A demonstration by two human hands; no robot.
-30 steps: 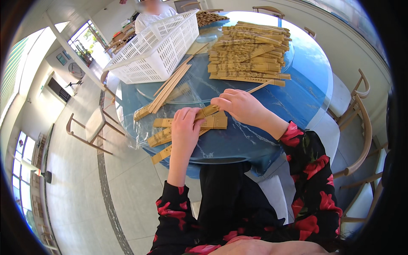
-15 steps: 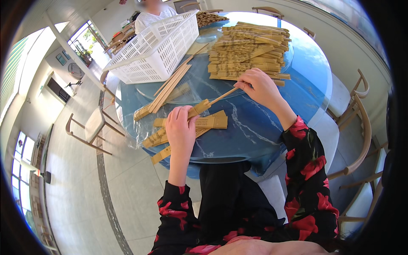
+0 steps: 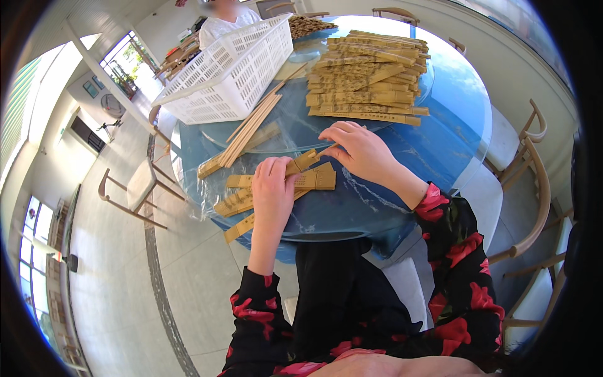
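Note:
My left hand [image 3: 272, 188] is closed around a gold-brown paper chopstick sleeve [image 3: 304, 161], held tilted above the table's near left part. Pale wooden chopsticks [image 3: 325, 150] run into the sleeve's upper right end, with only a short length showing. Whether it is one or a pair, I cannot tell. The fingertips of my right hand [image 3: 363, 151] pinch that showing end, close to the sleeve's mouth. Several flat sleeves [image 3: 321, 178] lie fanned out under and beside my left hand. Loose chopsticks [image 3: 254, 131] rest in a bundle just beyond it.
A white slatted plastic basket [image 3: 235, 85] stands at the far left of the round blue table [image 3: 452, 125]. Beyond my right hand rises a large pile of sleeves [image 3: 370, 72]. Dark-tipped sticks [image 3: 311, 26] lie farther back. A person [image 3: 229, 22] sits behind the basket; wooden chairs surround the table.
My right hand has moved left and toward me, pushing the chopsticks deeper into the sleeve. Much less of their length shows. My left hand has shifted slightly to the right.

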